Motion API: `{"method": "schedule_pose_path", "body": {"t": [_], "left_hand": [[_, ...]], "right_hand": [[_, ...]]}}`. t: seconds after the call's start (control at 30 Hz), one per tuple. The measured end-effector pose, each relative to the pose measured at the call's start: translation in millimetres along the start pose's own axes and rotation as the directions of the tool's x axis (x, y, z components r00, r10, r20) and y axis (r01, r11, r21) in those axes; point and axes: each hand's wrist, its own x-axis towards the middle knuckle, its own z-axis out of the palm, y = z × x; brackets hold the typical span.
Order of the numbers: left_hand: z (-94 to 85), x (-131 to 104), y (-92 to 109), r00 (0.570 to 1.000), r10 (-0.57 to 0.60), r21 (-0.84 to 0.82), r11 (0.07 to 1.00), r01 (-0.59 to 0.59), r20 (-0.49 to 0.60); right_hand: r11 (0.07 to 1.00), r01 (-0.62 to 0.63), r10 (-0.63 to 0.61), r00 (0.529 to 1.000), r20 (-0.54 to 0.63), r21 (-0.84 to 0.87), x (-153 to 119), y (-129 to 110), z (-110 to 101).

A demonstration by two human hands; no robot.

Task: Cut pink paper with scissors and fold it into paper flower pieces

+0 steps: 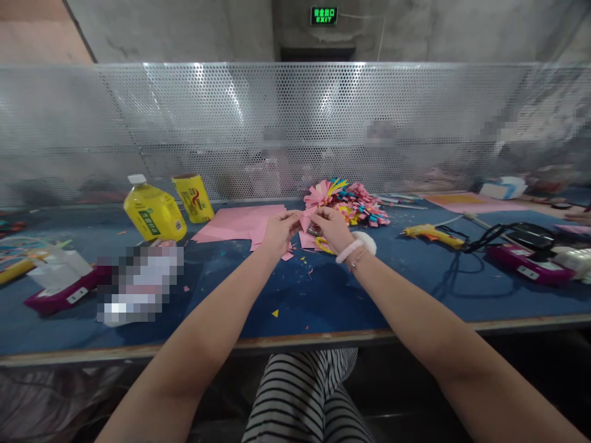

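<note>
Perforated metal screening [207, 132] rises behind our blue tabletop [323, 314]. In front of us, near the middle, we hold a small piece of pink paper [305, 219] up between our fingertips. Our left hand [282, 230] pinches one side and our right hand [336, 229] the other; we appear to be folding or shaping it, though our fingers hide the exact crease. As we judge it, any further fold calls for a light pinch from both sides, edges kept lined up, since thin paper could crumple or tear. Just beside our right hand lies a yellow loop [324, 245], perhaps a scissor handle. Larger pink sheets [233, 223] spread to our left, and a bunch of colourful paper strips [362, 203] sits behind our right hand. Farther out, we see a yellow bottle [156, 213] on the left and a glue gun [434, 235] on the right.
</note>
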Motion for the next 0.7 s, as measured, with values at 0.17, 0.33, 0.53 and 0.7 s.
{"method": "schedule_pose_path", "body": {"t": [0.17,0.33,0.53,0.7], "left_hand": [[2.3,-1.4,0.7,1.000,-0.001,-0.012,1.000,0.000,-0.022],[4.3,-2.7,2.1,0.999,0.034,0.019,0.999,-0.033,-0.023],[6.1,-3.2,4.0,0.998,0.054,0.067,0.996,-0.055,0.018],[7.7,-5.3,7.9,0.992,0.063,0.127,0.989,-0.077,0.110]], "right_hand": [[0.999,0.015,-0.015,1.000,0.004,-0.030,-0.5,-1.9,0.1],[0.993,0.050,-0.049,0.999,0.013,-0.111,-0.5,-2.5,-0.7],[0.932,0.174,-0.167,0.985,0.048,-0.317,-3.0,-1.5,-0.2],[0.947,0.139,-0.132,0.990,0.044,-0.290,-2.9,-2.4,-0.4]]}}
